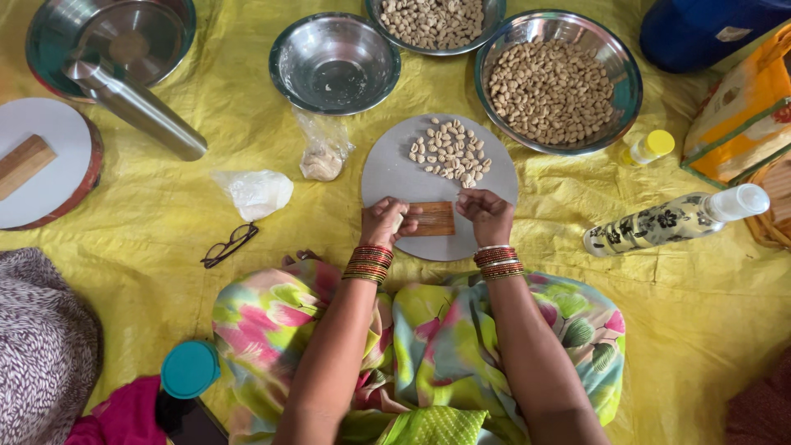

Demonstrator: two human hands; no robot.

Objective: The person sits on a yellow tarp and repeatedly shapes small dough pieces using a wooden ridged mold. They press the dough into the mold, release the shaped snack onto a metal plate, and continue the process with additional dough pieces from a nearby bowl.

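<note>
On the round grey board (387,177), the left hand (386,221) presses a small pale dough piece (399,221) against a ridged brown wooden block (433,218); the right hand (488,214), fingers curled, steadies the block's right edge. Shaped pale dough pieces (451,152) lie just beyond.

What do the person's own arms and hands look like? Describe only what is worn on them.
Both forearms are bare, with no sleeves in view. The left hand has a thick stack of red and gold bangles at the wrist. The right hand has a shorter stack of bangles, red and gold with a pale one on top. No rings or gloves are visible.
</note>
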